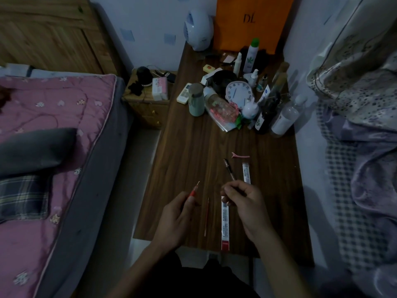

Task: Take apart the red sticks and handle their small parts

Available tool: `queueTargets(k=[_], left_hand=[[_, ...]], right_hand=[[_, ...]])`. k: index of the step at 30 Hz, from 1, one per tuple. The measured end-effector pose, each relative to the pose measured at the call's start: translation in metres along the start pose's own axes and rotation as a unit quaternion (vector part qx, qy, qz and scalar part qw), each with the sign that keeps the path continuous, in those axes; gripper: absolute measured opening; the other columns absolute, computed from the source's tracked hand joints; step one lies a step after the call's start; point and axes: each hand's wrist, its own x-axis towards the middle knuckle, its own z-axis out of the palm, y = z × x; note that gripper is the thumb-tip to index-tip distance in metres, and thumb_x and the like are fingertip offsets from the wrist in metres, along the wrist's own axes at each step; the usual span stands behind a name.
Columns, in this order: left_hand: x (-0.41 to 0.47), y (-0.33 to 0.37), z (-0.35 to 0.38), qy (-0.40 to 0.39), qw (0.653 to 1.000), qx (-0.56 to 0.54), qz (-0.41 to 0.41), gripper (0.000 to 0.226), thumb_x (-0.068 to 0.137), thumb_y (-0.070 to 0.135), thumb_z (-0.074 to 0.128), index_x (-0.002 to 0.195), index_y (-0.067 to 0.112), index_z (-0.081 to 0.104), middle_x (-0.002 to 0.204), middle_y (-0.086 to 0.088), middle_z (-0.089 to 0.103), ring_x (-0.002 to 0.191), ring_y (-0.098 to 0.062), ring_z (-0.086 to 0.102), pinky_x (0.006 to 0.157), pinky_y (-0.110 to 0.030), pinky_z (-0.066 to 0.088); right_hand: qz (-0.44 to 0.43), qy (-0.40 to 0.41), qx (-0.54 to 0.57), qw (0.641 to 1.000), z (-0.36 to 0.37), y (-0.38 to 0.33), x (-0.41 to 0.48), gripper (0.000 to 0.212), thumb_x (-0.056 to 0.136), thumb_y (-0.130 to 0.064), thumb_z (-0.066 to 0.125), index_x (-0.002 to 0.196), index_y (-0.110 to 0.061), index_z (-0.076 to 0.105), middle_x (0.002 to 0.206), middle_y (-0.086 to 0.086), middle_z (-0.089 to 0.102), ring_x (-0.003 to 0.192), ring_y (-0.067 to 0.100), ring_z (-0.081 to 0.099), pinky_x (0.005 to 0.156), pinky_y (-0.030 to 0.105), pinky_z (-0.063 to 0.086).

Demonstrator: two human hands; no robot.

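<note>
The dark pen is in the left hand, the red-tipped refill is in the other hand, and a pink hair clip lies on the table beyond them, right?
Not quite. The head view shows the dark pen pinched by the right hand; the left hand holds the red-tipped refill. The pink hair clip does lie on the table beyond them.
</note>
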Motion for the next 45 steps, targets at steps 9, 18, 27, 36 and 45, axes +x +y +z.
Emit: queueTargets(k=[9,18,27,36,45], left_hand=[[0.014,-0.060,0.001,0.037,0.995,0.041,-0.083,0.027,0.100,0.036,0.046,0.080,0.029,0.062,0.070,0.010,0.064,0.056,-0.003,0.056,0.049,-0.017,0.040],[0.030,-0.097,-0.009,0.013,0.987,0.080,-0.136,0.032,0.100,0.037,0.045,0.081,0.019,0.063,0.066,0.001,0.063,0.056,0.000,0.053,0.051,-0.018,0.039],[0.033,-0.119,-0.013,-0.003,0.987,0.097,-0.127,0.032,0.101,0.034,0.045,0.071,0.033,0.055,0.071,0.023,0.065,0.057,0.003,0.056,0.050,-0.013,0.038],[0.040,-0.117,-0.016,-0.022,0.984,0.108,-0.137,0.030,0.101,0.035,0.044,0.073,0.035,0.056,0.071,0.031,0.064,0.058,0.007,0.058,0.051,-0.008,0.041],[0.041,-0.105,-0.014,-0.027,0.986,0.093,-0.140,0.030,0.101,0.034,0.044,0.075,0.033,0.058,0.069,0.022,0.065,0.059,0.005,0.057,0.052,-0.010,0.041]], right_hand=[[0.056,-0.010,-0.198,0.979,0.019,0.074,0.044,0.015,0.091,-0.030,0.065,0.082,-0.043,0.067,0.088,-0.016,0.069,0.085,0.001,0.065,0.069,0.020,0.047],[0.052,-0.043,-0.369,0.927,0.053,0.124,0.073,0.014,0.093,-0.024,0.064,0.105,-0.031,0.066,0.096,-0.016,0.065,0.091,0.002,0.062,0.072,0.018,0.051],[0.026,-0.040,-0.497,0.867,0.074,0.140,0.088,0.018,0.090,-0.026,0.067,0.107,-0.031,0.065,0.106,-0.009,0.067,0.096,0.009,0.063,0.074,0.022,0.048],[0.013,-0.039,-0.527,0.849,0.081,0.146,0.096,0.007,0.093,-0.024,0.061,0.093,-0.029,0.066,0.096,-0.007,0.066,0.085,0.010,0.062,0.071,0.027,0.052],[-0.002,-0.059,-0.521,0.852,0.074,0.149,0.095,0.019,0.089,-0.027,0.066,0.107,-0.033,0.062,0.106,-0.009,0.065,0.097,0.012,0.064,0.075,0.025,0.049]])
